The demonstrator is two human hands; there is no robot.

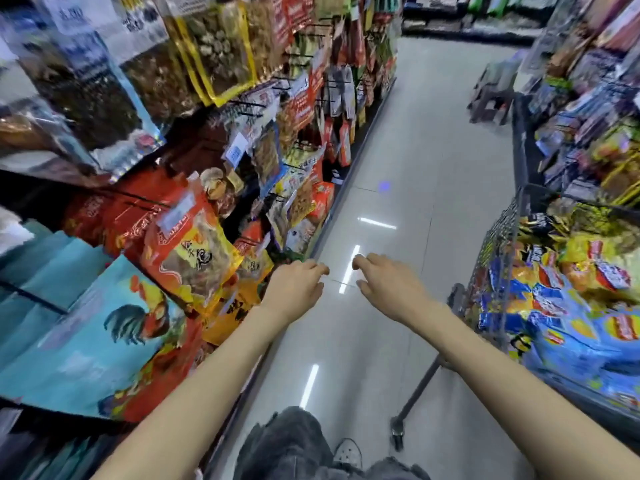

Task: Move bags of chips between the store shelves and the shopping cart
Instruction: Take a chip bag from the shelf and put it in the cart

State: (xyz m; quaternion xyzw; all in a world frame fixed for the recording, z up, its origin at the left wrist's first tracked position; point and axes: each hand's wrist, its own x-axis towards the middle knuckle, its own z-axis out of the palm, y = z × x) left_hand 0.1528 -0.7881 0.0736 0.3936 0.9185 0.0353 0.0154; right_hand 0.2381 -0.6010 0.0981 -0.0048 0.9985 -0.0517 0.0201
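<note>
Hovering over the aisle floor (398, 140), left hand (298, 284) and right hand (384, 282) hang loosely curled, holding nothing; chip bags (571, 306), writing blurred, fill the cart (491, 258) at three o'clock.

grey tiled floor (408, 140); teal rooster bag (104, 327), low stool (491, 95)

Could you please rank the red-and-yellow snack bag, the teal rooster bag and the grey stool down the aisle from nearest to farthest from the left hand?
From the left hand:
1. Red-and-yellow snack bag, just to its left on the shelf.
2. Teal rooster bag, lower left.
3. Grey stool, far down the aisle, right side.
</note>
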